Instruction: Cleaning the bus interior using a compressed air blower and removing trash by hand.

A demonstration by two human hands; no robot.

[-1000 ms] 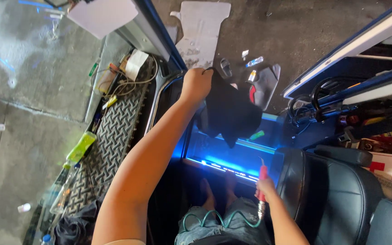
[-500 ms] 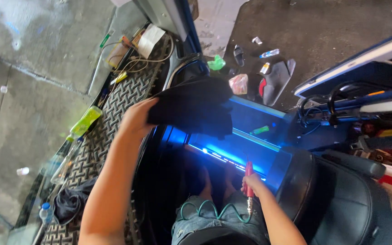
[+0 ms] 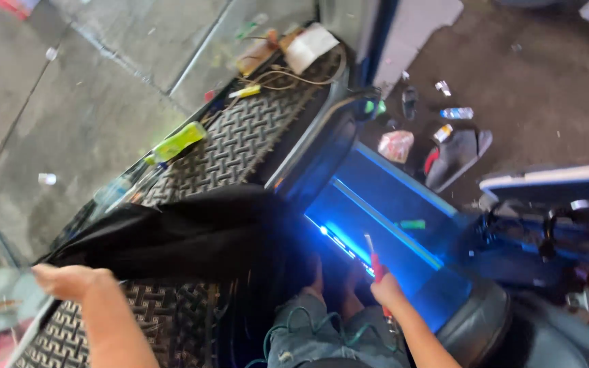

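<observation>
rubber floor mat (image 3: 240, 143) | green bottle (image 3: 178, 142) | pink bag (image 3: 396, 145) | plastic bottle (image 3: 457, 113) | black seat (image 3: 475, 327)

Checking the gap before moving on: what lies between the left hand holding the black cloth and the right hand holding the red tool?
In the head view, between left hand and right hand lie the draped black cloth, patterned floor mat and the person's knees.

Daylight washes the concrete floor (image 3: 49, 116) pale; a blue light strip (image 3: 339, 242) glows brightly below. Motion blur smears the frame, perhaps worst at right.
</observation>
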